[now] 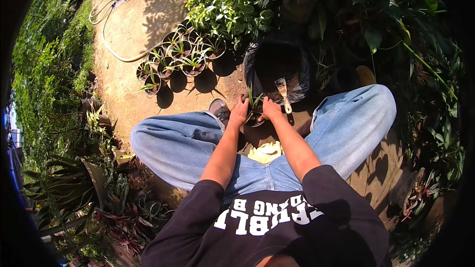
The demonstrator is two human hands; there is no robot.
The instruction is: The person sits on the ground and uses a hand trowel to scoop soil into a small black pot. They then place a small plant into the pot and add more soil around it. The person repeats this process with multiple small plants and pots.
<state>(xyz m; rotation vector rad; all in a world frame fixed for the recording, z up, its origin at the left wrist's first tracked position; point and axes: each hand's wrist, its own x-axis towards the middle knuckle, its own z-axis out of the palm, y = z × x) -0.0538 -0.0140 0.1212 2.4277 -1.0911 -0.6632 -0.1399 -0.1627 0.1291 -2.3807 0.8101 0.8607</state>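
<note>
Between my two hands stands a small dark plant pot [254,120] with a narrow-leaved young plant [255,101] in it. My left hand [240,111] is closed against the pot's left side, with its fingertips near the rim. From the right, my right hand [270,109] holds the opposite side, its fingers bent at the rim by the leaves. Part of the pot is hidden by the hands. Just beyond is a wide container lined with black plastic [251,59], with dark soil [279,71] inside. A trowel [283,94] leans over its near edge, handle toward me.
Several potted seedlings [192,64] stand grouped at the far left. A pale hose [114,54] curls over the ground behind them. Leafy bushes [222,5] grow beyond. A yellow cloth [265,153] lies between my legs, and a sandalled foot [219,111] is beside my left hand.
</note>
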